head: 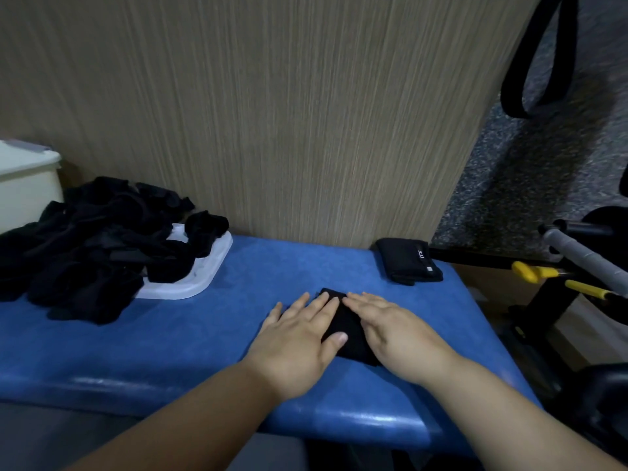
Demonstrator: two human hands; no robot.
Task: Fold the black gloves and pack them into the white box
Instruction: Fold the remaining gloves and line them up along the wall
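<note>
Presently, step in hand: I judge that I am pressing flat a folded black glove (345, 326) on the blue table (204, 334), the fold made and the packing not yet begun.
Left hand (299, 338): palm down, fingers spread; its grip is wide and holds nothing, the thumb and first fingers lying on the glove's left edge.
Right hand (394, 331): likewise flat and unclenched, fingers together, covering the glove's right side; the two index fingers nearly meet over the far end.
Glove position: between my palms, near the table's front edge, running slightly oblique to it.
Finished piece: one folded glove (409, 261) with a small label rests at the far right corner, well apart from my hands.
Stock: a loose pile of gloves (88, 246) sits at the left, partly over a white lid (200, 277).
White box (23, 185): at the far left edge, behind the pile; its inside is out of view.
How to do it well: I should keep even pressure from both palms, smooth outward from the centre so the layers stay aligned, and lift only when the edges lie square.
Risk: soft knit may spring open if released one hand at a time.
</note>
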